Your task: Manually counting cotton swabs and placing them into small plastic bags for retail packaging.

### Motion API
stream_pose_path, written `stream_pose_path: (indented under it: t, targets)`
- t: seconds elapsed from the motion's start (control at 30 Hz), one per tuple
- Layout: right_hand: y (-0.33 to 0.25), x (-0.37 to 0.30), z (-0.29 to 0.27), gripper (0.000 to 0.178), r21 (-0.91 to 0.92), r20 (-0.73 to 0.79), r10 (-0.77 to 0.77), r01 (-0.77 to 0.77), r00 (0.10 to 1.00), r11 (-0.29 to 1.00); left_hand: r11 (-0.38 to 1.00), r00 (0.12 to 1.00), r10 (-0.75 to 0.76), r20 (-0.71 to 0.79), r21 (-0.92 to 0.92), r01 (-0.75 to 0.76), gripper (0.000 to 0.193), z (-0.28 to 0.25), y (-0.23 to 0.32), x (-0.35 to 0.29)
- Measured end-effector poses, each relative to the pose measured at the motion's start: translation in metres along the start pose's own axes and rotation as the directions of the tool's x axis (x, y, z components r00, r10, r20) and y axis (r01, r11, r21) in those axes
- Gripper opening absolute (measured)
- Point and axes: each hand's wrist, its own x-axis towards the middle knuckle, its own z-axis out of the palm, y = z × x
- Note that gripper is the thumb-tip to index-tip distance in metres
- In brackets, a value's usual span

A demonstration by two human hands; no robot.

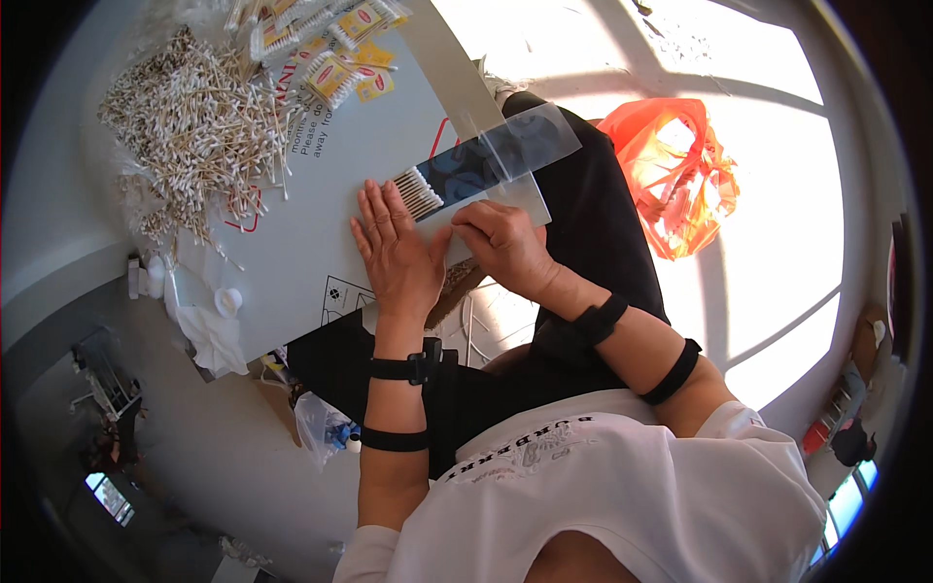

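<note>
A neat row of cotton swabs lies at the left end of a clear plastic sleeve, which stretches over the table's right edge. Beside the swabs, my left hand rests flat, fingers stretched out, their tips at the row's left end. My right hand is curled, with thumb and forefinger pinched just below the sleeve's near edge. Whatever that pinch may hold is too small to tell. Both hands are over the grey printed board that covers the tabletop.
A big loose heap of cotton swabs covers the far left. Behind it sit several filled swab packs with yellow cards. A white tape roll is at the left edge. An orange-red plastic bag stands on the sunlit floor at right.
</note>
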Motion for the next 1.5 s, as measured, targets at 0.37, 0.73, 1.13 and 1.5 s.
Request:
stream_pose_path:
  t: [0.37,0.73,1.13,1.5]
  targets:
    - [0.008,0.023,-0.028,0.010,0.055,-0.082,-0.053,0.058,0.995,0.997,0.997,0.998,0.032,0.059,0.064,-0.036,0.091,-0.001,0.011,0.006]
    - [0.005,0.051,-0.009,0.036,0.512,-0.086,0.017,0.030,0.996,0.858,0.999,0.996,0.015,0.088,0.027,-0.017,0.092,0.000,0.015,0.007]
    - [0.005,0.071,-0.027,0.056,-0.499,0.300,-0.281,0.401,0.912,0.769,0.997,0.998,0.063,0.019,-0.040,-0.062,0.088,0.007,0.028,0.012]
    - [0.016,0.055,-0.048,0.016,-0.231,-0.154,-0.083,0.046,0.985,0.972,0.998,1.000,0.030,-0.004,-0.052,-0.030,0.091,0.007,0.035,0.012]
